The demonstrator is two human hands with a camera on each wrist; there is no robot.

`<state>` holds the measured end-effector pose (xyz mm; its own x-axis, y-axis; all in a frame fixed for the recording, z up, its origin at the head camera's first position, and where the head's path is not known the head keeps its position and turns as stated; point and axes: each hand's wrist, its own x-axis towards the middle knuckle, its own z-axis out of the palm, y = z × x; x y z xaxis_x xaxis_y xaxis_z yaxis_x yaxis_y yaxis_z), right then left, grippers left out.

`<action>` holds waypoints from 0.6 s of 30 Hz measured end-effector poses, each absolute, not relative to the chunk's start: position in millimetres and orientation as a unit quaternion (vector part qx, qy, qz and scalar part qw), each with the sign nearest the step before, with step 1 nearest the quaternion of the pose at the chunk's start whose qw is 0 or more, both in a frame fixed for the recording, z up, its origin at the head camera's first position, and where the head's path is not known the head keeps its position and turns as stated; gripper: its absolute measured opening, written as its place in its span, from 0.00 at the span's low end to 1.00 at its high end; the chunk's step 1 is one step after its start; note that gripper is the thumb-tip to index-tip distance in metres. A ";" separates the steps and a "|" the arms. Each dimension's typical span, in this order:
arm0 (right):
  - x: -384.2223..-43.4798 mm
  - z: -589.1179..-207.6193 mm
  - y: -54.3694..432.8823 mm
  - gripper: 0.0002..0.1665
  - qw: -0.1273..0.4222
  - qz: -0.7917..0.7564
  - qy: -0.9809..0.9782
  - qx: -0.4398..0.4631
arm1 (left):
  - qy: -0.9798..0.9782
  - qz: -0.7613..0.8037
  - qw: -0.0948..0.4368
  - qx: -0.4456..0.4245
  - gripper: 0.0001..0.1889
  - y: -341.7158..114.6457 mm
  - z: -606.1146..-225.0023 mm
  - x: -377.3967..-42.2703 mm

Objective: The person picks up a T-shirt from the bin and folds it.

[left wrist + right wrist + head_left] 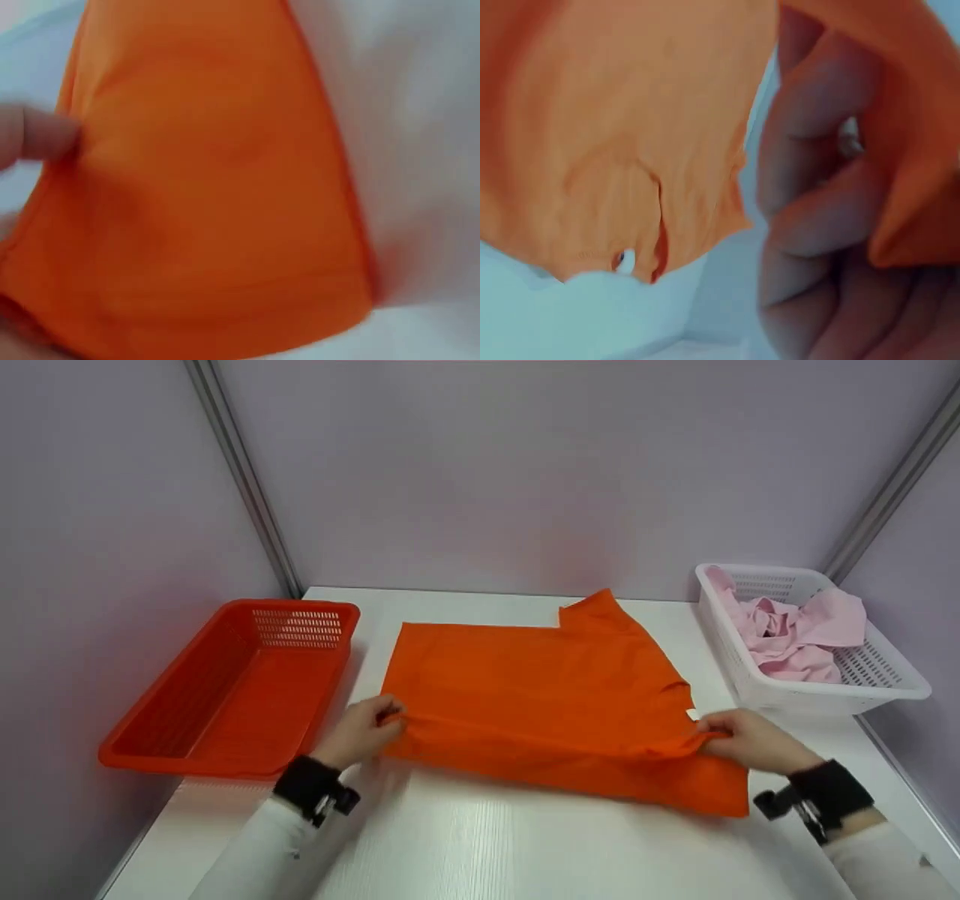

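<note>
An orange T-shirt [510, 682] lies sideways on the white table, its hem to the left and one sleeve sticking out at the far right. My left hand [367, 731] pinches the cloth at the hem end. Near the shoulder, my right hand [754, 741] grips it with curled fingers. Between both hands the cloth is lifted into a long ridge, and the near strip hangs down in front. A small white patch [625, 261] shows at the collar in the right wrist view. The left wrist view shows blurred fingertips [51, 135] on the cloth's edge.
To the left stands a red plastic basket [341, 619] with slotted sides. A white basket [780, 695] at the right holds crumpled pink cloth [799, 634]. Pale panels [480, 472] enclose the table [480, 855] at the back and both sides.
</note>
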<state>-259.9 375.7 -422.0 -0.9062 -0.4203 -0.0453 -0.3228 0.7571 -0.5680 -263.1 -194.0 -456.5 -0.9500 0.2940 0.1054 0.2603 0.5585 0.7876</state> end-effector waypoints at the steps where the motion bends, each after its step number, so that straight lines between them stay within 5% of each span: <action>1: -273.8 -422.6 379.1 0.06 0.069 -0.293 0.939 -0.168 | 0.878 0.462 -0.005 0.128 0.05 -189.1 -457.8 -276.7; 4: -310.6 -434.9 383.7 0.26 0.062 -0.341 0.936 -0.058 | 0.857 0.513 -0.037 0.031 0.16 -177.4 -465.8 -315.5; 9: -334.9 -464.4 384.6 0.52 0.143 -0.377 0.912 0.074 | 0.848 0.513 0.077 -0.108 0.41 -180.2 -482.3 -347.7; 12: -332.8 -476.8 383.2 0.48 0.148 -0.346 0.923 0.080 | 0.850 0.490 0.131 -0.142 0.43 -187.4 -486.7 -348.6; 18: -331.7 -481.7 376.2 0.21 0.088 -0.320 0.942 0.050 | 0.844 0.496 0.130 -0.156 0.30 -193.9 -489.8 -350.4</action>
